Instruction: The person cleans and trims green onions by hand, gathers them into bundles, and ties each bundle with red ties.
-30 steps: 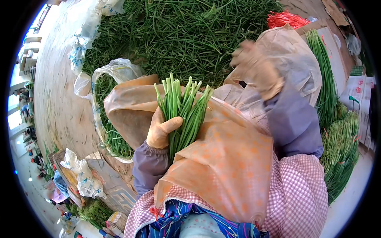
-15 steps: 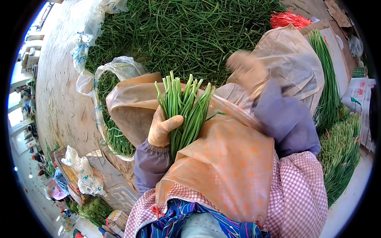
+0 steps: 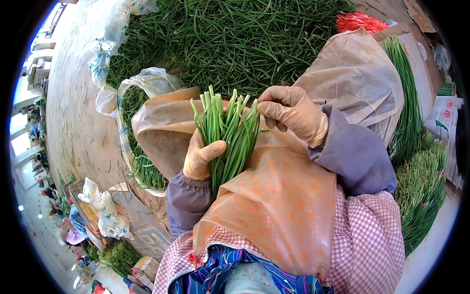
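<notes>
Bright, diffuse light fills the scene, with windows [image 3: 19,145] at the left blown out to white. The left hand [image 3: 200,159], right hand [image 3: 293,115] and green stalks [image 3: 227,127] look crisp under soft shadows. Fisheye distortion bends the edges into black corners.

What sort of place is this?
Probably a vegetable sorting and bundling area: a broad heap of loose greens, tied green bundles along the right side, and a tuft of red strips near the heap.
</notes>
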